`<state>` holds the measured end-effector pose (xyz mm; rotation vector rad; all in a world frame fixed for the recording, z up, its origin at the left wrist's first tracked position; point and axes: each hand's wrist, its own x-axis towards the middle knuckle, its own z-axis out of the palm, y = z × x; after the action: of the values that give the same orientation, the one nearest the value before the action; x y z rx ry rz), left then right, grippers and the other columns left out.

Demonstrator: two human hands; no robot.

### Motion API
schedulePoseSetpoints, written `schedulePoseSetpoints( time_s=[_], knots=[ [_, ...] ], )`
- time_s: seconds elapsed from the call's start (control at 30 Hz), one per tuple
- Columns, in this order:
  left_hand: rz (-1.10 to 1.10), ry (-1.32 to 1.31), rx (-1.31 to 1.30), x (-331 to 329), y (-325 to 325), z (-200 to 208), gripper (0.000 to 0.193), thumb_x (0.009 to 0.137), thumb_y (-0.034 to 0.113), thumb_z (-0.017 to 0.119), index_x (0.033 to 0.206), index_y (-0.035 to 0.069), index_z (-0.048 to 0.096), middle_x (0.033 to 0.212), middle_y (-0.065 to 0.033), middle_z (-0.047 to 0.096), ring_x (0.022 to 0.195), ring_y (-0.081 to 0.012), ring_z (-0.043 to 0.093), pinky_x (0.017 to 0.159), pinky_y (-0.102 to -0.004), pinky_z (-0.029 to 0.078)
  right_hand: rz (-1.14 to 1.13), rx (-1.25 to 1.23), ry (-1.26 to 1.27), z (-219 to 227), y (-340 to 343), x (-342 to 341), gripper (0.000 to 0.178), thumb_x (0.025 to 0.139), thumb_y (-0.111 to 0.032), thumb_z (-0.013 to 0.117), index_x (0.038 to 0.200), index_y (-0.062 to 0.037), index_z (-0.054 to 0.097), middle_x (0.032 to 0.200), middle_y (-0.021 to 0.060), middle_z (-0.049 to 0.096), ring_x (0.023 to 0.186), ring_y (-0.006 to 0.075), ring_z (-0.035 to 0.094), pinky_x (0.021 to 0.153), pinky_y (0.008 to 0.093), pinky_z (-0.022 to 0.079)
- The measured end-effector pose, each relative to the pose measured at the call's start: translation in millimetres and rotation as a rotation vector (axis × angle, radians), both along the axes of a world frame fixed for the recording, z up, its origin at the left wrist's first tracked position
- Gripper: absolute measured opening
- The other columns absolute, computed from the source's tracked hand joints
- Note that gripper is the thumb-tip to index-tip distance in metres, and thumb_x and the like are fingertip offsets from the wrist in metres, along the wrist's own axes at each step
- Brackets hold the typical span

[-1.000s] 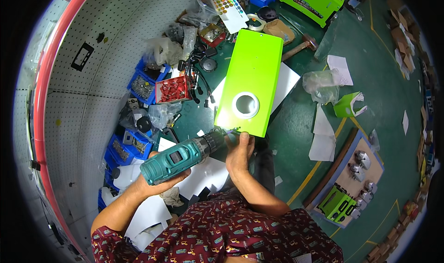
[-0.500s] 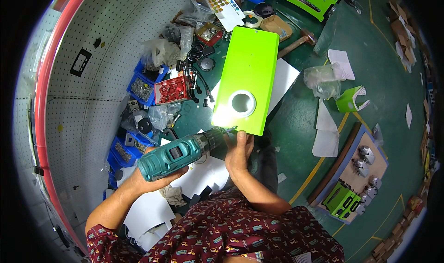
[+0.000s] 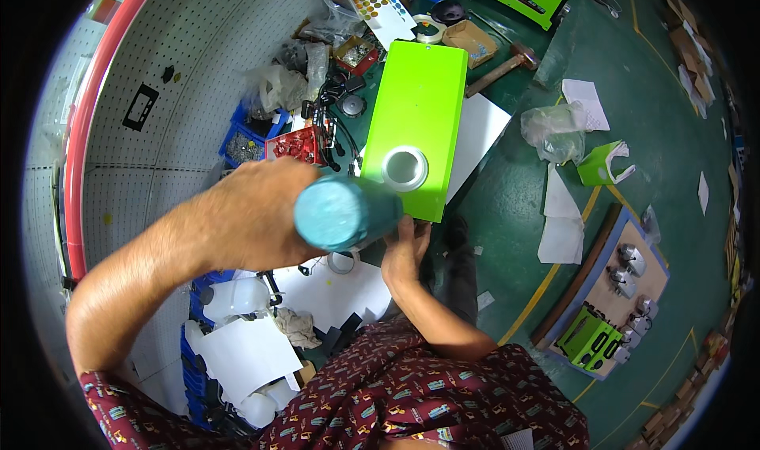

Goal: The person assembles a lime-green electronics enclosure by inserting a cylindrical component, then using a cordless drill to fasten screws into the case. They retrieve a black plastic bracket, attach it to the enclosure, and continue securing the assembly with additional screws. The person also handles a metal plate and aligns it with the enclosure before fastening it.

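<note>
A bright green metal panel [image 3: 419, 94] lies lengthwise in front of me, with a white ring like a tape roll [image 3: 424, 170] resting on its near part. My left hand [image 3: 273, 205] is closed round a teal cordless drill [image 3: 332, 211], whose rounded back faces up. The drill's front end reaches the panel's near left corner, is blurred, and its bit cannot be made out. At the near edge my right hand [image 3: 405, 254] holds the panel, thumb against the rim and fingers curled below, close to the drill's front.
Left of the panel are a box of red parts [image 3: 294, 144], blue bins [image 3: 241, 148] and black cables [image 3: 324, 125]. A hammer [image 3: 499, 72] lies beyond it on the right. White sheets [image 3: 253, 351] and a cloth [image 3: 297, 327] lie nearer. A cart [image 3: 602, 292] stands at right.
My left hand has swung the drill from lying sideways to back end up, with the elbow lifted outward. The green panel has shifted slightly left and away. My right hand stays at its edge.
</note>
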<state>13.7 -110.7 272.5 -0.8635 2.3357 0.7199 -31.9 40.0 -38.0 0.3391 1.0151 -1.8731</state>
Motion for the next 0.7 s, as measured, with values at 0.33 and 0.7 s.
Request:
schedulePoseSetpoints(
  time_s=[0.33, 0.7],
  knots=[
    [0.017, -0.095, 0.028, -14, 0, 1, 0.025, 0.089, 0.025, 0.075, 0.105, 0.006, 0.075, 0.090, -0.0170, 0.076, 0.090, -0.0327, 0.076, 0.083, -0.0459, 0.062, 0.044, 0.035, 0.006, 13, 2, -2, 0.071, 0.087, -0.031, 0.088, 0.138, -0.0117, 0.043, 0.135, 0.0029, 0.052, 0.121, 0.0172, 0.050, 0.100, 0.0428, 0.044],
    [0.047, 0.033, 0.055, -13, 1, -6, 0.032, 0.089, 0.020, 0.072, 0.118, 0.007, 0.070, 0.097, -0.0159, 0.076, 0.092, -0.0312, 0.075, 0.085, -0.0438, 0.061, 0.024, 0.010, 0.021, 4, 2, -1, 0.070, 0.088, -0.022, 0.086, 0.141, -0.0082, 0.041, 0.133, 0.0030, 0.053, 0.116, 0.0160, 0.051, 0.095, 0.0358, 0.046]
  ],
)
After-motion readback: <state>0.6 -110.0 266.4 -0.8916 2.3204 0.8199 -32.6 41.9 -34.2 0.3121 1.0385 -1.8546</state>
